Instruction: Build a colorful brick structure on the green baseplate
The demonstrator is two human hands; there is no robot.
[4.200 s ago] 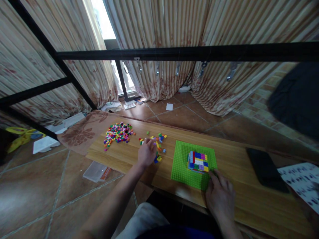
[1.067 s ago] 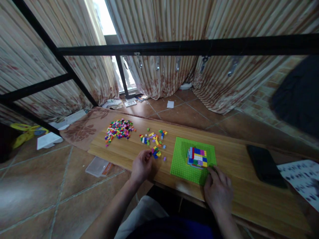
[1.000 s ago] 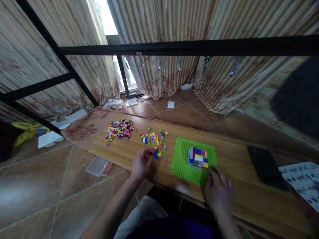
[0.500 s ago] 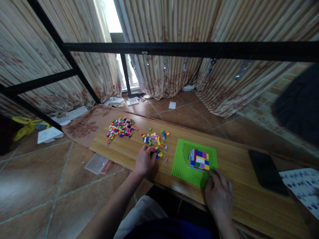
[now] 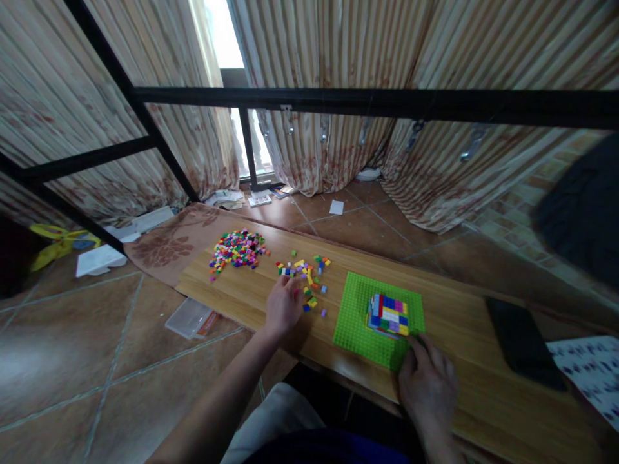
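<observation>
My left hand (image 5: 284, 306) is over the loose bricks at the table's middle, fingers pinched together. A small pink toy brick (image 5: 296, 292) shows at its fingertips. Just right of it lie scattered toy bricks (image 5: 309, 278) in yellow, blue, green and orange. A green studded baseplate (image 5: 355, 303) lies further right, bearing a low block built of many-coloured bricks (image 5: 388, 314). My right hand (image 5: 429, 377) rests at the baseplate's near right corner, fingers stretched out, the index fingertip close to the built block. Nothing shows in it.
A large heap of mixed bricks (image 5: 236, 248) lies at the wooden table's (image 5: 454, 328) left. A dark flat object (image 5: 522, 341) and a printed sheet (image 5: 587, 367) are at the right. A clear plastic box (image 5: 188, 317) is on the floor. A black metal frame (image 5: 338, 100) crosses beyond the table.
My left hand has drawn slightly up and away from the yellow and blue bricks, the pink brick at its fingertips. My right hand stays at the baseplate's corner. The view has shifted slightly.
</observation>
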